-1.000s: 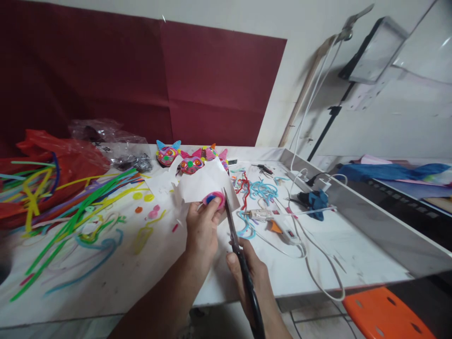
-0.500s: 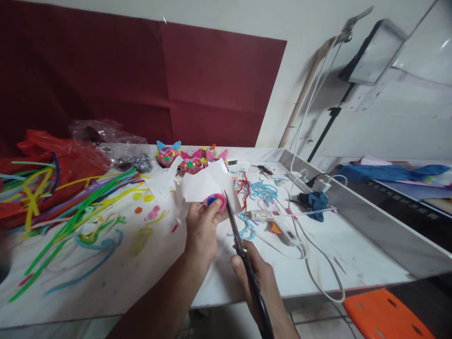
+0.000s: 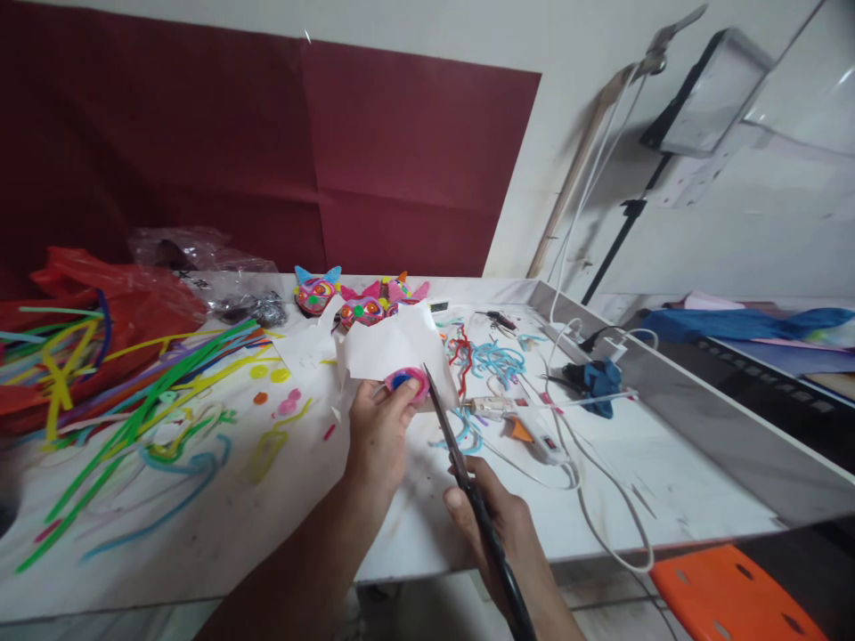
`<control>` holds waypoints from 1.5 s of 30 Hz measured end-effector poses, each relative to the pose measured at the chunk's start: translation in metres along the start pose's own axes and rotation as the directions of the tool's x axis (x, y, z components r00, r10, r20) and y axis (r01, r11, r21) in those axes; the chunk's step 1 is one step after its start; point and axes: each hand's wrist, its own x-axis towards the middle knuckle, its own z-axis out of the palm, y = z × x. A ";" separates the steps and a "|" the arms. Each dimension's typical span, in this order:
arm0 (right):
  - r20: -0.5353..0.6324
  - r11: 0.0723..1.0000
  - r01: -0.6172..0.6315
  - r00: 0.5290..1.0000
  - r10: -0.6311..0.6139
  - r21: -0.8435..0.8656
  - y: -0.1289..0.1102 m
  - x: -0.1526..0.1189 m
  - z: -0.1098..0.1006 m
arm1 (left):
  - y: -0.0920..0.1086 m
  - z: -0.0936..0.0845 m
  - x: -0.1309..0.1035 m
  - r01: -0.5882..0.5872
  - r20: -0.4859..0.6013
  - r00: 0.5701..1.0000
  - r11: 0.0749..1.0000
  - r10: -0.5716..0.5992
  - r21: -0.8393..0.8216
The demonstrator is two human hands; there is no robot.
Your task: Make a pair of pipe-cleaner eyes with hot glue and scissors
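The right hand point(image 3: 513, 527), its grip closed round black-handled metal scissors point(image 3: 492, 541), has shifted outward; above the desk point(image 3: 401, 543), the left hand point(image 3: 379, 432) pinches a pink-and-blue coil point(image 3: 404, 373), likely light, soft, best edge-held.

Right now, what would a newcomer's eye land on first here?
Probably the big dark red sheet on the wall behind the table. Next, the bright cat-like faces at the table's back, then the green strips fanned across its left side. At the centre, the black-handled scissors in the right hand stand out too.
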 end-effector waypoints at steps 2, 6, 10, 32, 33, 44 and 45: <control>-0.004 1.000 0.008 1.000 -0.008 -0.013 -0.001 0.000 -0.002 | 0.000 -0.001 0.000 -0.008 0.018 1.000 1.000 0.008 0.012; 0.023 1.000 -0.010 1.000 0.010 0.008 -0.004 0.000 -0.006 | 0.002 0.000 0.001 -0.008 0.007 1.000 0.999 0.008 0.043; 0.050 1.000 -0.015 0.999 0.014 0.004 -0.005 0.000 -0.012 | 0.005 0.002 0.001 -0.019 0.016 1.000 0.996 0.018 0.082; 0.057 1.000 0.026 0.998 -0.026 0.001 0.007 -0.004 -0.021 | 0.016 0.000 -0.001 -0.012 0.095 0.995 0.980 -0.007 0.200; 0.064 1.000 0.025 0.998 -0.025 0.001 0.007 -0.004 -0.021 | 0.017 -0.001 -0.001 -0.014 0.098 0.995 0.979 -0.007 0.206; 0.148 0.998 0.057 0.987 -0.058 0.016 0.018 -0.004 -0.026 | 0.027 -0.009 0.000 -0.022 0.162 0.986 0.953 -0.028 0.301; 0.152 0.998 0.057 0.987 -0.059 0.019 0.019 -0.005 -0.026 | 0.028 -0.010 0.000 -0.024 0.170 0.985 0.951 -0.030 0.309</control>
